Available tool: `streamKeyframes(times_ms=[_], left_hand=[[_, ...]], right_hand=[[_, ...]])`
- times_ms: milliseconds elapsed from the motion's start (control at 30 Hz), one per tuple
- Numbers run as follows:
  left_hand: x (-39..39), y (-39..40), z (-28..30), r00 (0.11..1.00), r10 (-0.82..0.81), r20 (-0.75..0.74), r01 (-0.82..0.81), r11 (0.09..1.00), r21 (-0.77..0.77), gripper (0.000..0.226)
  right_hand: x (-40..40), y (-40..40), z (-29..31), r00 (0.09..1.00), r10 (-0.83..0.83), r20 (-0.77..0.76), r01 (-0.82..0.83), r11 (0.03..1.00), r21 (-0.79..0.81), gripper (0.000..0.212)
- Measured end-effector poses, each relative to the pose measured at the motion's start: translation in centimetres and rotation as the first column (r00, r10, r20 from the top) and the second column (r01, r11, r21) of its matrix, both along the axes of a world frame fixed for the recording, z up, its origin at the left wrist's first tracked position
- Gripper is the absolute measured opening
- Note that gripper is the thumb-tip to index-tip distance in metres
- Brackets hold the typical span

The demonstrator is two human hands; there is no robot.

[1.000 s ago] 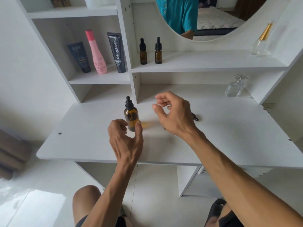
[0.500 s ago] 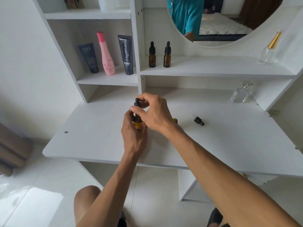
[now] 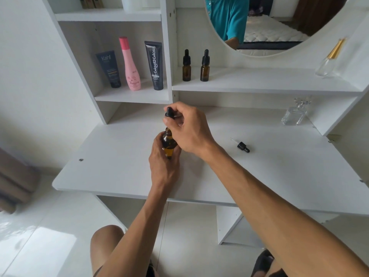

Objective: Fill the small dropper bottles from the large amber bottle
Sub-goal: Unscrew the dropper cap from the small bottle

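Amber bottle (image 3: 169, 143), tabletop (image 3: 123, 156) centre: left hand (image 3: 162, 166) grip wraps it. Right hand (image 3: 188, 128) pinches dropper cap (image 3: 169, 113) at 12 o'clock above. Risk: tilting spills liquid.

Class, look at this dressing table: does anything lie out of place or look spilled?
One thing: a loose dropper cap lies on its side on the tabletop, right of the hands, with its glass pipette bare and no open bottle in view to match it. No spill shows.
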State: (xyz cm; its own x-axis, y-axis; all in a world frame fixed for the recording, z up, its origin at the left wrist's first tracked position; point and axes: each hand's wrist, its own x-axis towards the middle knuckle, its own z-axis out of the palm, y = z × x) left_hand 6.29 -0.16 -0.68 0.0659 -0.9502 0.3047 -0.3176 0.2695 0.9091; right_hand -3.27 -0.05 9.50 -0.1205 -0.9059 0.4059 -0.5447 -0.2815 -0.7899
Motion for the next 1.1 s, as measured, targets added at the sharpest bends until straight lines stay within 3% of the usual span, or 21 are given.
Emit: streamKeyframes(times_ms=[233, 500, 767, 1100], left_hand=[[0.0, -0.1, -0.5, 1.000, 0.012, -0.014, -0.013, 1.000, -0.011, 0.047], [-0.1, -0.1, -0.4, 0.999, 0.019, -0.027, -0.019, 1.000, 0.001, 0.046], [-0.1, -0.2, -0.6, 0.998, 0.011, -0.056, -0.011, 1.000, 0.000, 0.045], [0.1, -0.2, -0.5, 0.999, -0.007, -0.031, 0.006, 1.000, -0.016, 0.045]], right_hand=[[0.0, -0.5, 1.5, 0.989, 0.023, 0.147, -0.007, 0.994, -0.110, 0.026], [-0.1, -0.9, 1.9, 0.967, 0.049, 0.251, -0.015, 0.990, -0.138, 0.017], [0.0, -1.9, 1.3, 0.988, -0.007, 0.154, 0.027, 0.992, -0.127, 0.022], [0.2, -1.7, -1.4, 0.992, -0.031, 0.119, 0.032, 0.999, -0.003, 0.023]])
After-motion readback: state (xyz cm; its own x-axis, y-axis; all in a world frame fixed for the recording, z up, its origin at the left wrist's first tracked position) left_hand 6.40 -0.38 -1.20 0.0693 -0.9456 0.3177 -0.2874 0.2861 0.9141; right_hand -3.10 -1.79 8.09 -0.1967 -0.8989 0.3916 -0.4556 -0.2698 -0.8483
